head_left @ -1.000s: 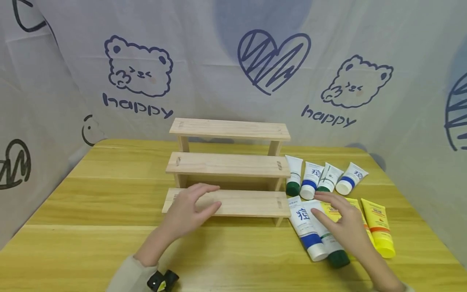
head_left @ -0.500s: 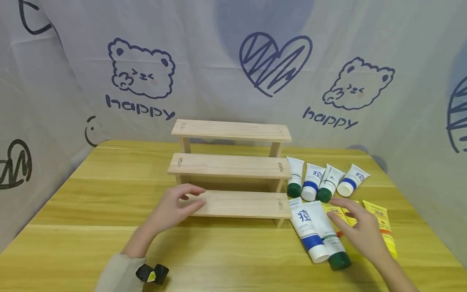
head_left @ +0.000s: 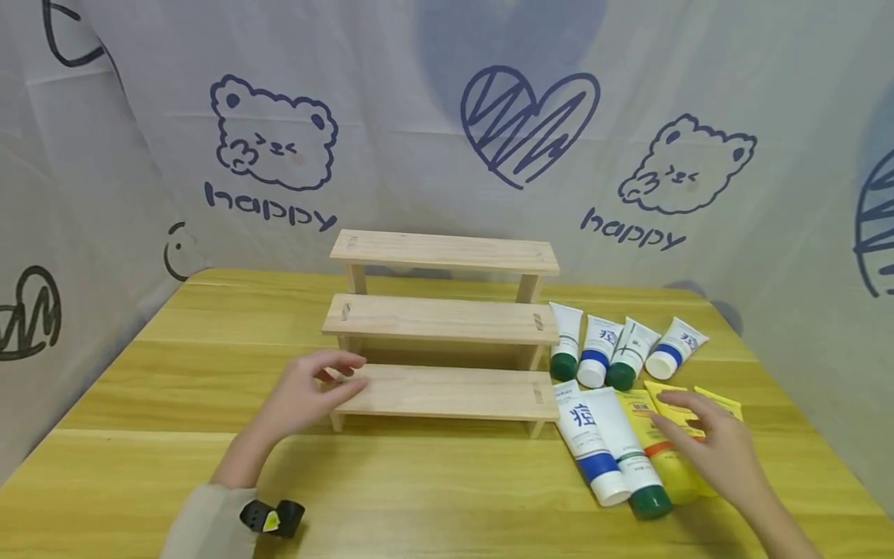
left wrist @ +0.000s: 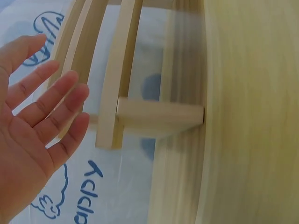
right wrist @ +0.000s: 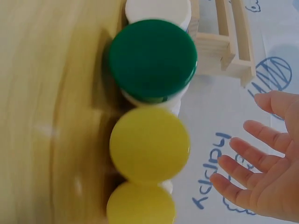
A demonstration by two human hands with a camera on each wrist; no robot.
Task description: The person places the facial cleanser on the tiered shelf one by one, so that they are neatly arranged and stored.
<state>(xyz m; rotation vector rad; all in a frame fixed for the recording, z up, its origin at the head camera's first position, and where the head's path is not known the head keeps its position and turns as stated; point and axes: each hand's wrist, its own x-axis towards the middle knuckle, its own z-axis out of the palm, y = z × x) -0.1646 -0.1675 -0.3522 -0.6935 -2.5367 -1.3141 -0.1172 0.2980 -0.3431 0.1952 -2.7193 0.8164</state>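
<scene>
My left hand (head_left: 296, 396) hovers by the left end of the lowest step of a three-step wooden shelf (head_left: 447, 392). Its fingers are relaxed and hold nothing; in the left wrist view the palm (left wrist: 28, 154) faces the camera. Over the yellow tubes (head_left: 639, 423) at the right is my right hand (head_left: 722, 450), also with loose fingers and nothing in them. It hides part of those tubes. Beside them lie a white tube with a blue band (head_left: 590, 446) and a white tube with a green cap (head_left: 632, 458). The right wrist view shows the green cap (right wrist: 154, 58) and yellow caps (right wrist: 149, 144).
Behind the large tubes lies a row of smaller white tubes, among them a green-capped one (head_left: 566, 341) by the shelf and a blue-banded one (head_left: 676, 349) farthest right. A printed cloth (head_left: 398, 155) hangs behind the wooden table (head_left: 174, 373). A black device (head_left: 272, 519) sits at my left wrist.
My hands have moved apart: the left one leftward along the lowest step, the right one rightward over the yellow tubes. Shelf and tubes have kept their places; the head view has shifted slightly.
</scene>
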